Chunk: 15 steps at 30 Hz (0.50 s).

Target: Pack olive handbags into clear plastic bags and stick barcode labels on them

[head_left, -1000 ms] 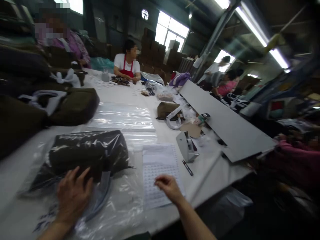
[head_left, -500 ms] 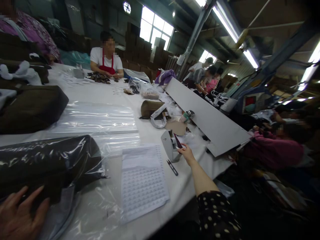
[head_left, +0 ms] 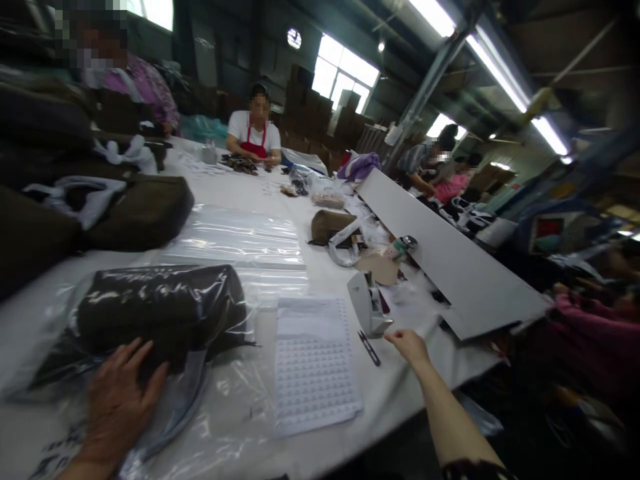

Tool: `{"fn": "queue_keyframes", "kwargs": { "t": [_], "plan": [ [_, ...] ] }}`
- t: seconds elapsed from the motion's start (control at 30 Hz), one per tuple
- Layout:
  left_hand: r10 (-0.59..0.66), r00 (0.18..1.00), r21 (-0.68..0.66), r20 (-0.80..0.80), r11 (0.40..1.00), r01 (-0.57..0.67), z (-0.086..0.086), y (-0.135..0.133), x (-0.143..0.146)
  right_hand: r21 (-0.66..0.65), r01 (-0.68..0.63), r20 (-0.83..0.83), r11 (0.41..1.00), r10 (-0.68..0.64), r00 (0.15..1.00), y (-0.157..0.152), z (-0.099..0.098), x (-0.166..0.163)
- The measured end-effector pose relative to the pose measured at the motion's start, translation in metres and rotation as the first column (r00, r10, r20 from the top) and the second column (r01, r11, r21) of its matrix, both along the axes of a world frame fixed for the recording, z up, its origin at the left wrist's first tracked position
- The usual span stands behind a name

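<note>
My left hand (head_left: 123,393) lies with spread fingers on a dark olive bag in clear plastic (head_left: 160,307). A greyish strap shows through the plastic beside my thumb. My right hand (head_left: 410,347) is closed in a pinch just off the front end of a pale tape dispenser (head_left: 367,303). Whatever is between those fingertips is too small to make out. Thread snips (head_left: 369,348) lie on the table between the dispenser and a printed sheet of stickers or paper (head_left: 315,373). A dark red pointed piece (head_left: 384,301) sits behind the dispenser.
Flat clear plastic bags (head_left: 235,237) lie beyond the wrapped bag. More olive bags (head_left: 140,207) are piled at left. A small olive bag (head_left: 333,227), a jar (head_left: 400,248) and a slanting white board (head_left: 450,260) stand farther right. Co-workers (head_left: 255,130) sit across the table.
My right hand has drawn back from the tape dispenser towards me, fingers still pinched. My left hand stays on the wrapped bag. The view has swung left, so the scene sits farther right.
</note>
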<state>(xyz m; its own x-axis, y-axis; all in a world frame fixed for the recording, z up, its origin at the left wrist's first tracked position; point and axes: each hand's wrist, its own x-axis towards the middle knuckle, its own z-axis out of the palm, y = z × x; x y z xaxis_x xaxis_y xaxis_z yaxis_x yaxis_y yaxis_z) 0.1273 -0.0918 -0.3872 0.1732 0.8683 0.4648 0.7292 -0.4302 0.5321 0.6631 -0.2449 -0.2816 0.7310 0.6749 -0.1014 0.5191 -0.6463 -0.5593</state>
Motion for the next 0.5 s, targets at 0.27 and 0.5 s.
{"fn": "queue_keyframes", "kwargs": {
  "t": [0.27,0.5],
  "plan": [
    [0.087,0.994,0.167,0.061,0.981,-0.096,0.006,-0.003,-0.004,0.104,-0.869,-0.19,0.483,0.867,0.46,0.165,0.044,-0.268],
    [0.09,0.972,0.153,0.219,0.98,-0.125,-0.002,-0.005,-0.008,-0.52,-0.853,0.177,-0.032,0.974,-0.144,0.237,0.038,-0.446]
  ]
}}
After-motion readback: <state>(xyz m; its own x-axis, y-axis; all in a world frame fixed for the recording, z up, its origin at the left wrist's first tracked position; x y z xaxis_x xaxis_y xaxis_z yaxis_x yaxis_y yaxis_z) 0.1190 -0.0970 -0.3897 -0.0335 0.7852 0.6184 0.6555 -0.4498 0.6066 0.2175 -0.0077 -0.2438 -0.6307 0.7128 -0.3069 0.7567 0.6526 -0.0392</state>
